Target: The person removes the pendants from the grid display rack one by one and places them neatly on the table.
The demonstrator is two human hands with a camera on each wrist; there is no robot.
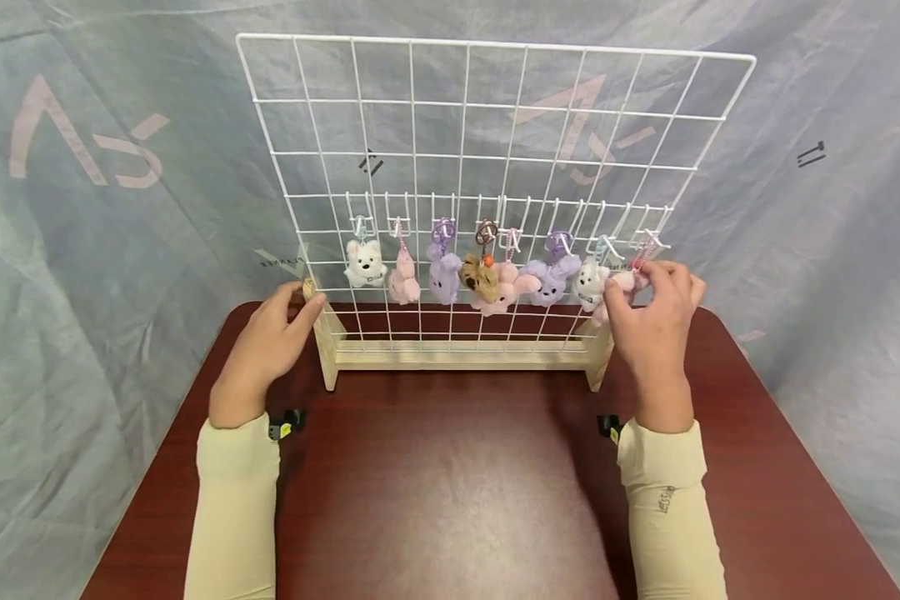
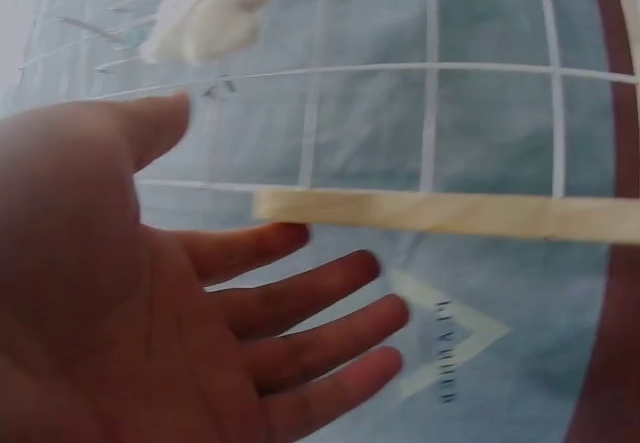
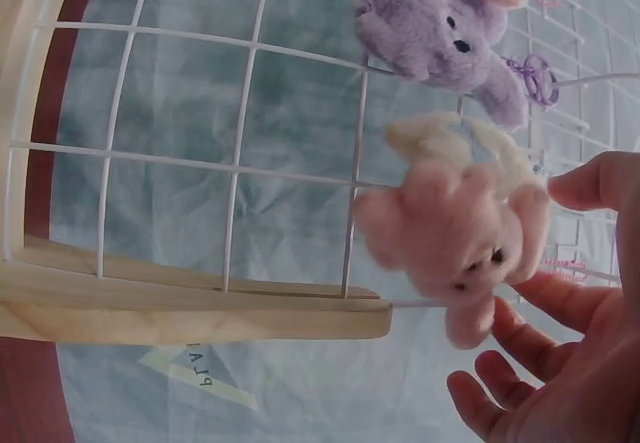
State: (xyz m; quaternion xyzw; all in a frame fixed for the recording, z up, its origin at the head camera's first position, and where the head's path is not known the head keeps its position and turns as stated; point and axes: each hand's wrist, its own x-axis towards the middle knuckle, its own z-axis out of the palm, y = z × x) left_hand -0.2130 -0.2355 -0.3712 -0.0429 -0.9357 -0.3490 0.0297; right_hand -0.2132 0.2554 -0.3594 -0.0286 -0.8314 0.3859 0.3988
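Note:
A row of plush keychains hangs from hooks on a white wire grid (image 1: 437, 155). At the right end is a pink plush keychain (image 3: 450, 228) on a pink bead chain; in the right wrist view it has a small face and long ears. My right hand (image 1: 652, 321) pinches it near an ear, between thumb and index finger, with the other fingers loosely bent. My left hand (image 1: 266, 342) is by the left wooden upright (image 2: 420, 209) of the stand. Its fingers are spread and nearly straight, the index fingertip touching or almost touching the upright.
Neighbouring plush keychains include a white one (image 1: 589, 282), a purple one (image 1: 547, 283), a brown one (image 1: 480, 279) and another white one (image 1: 364, 263) at far left. The wooden base (image 1: 461, 357) stands on a dark red table (image 1: 450, 483). A grey cloth (image 1: 120, 275) hangs behind.

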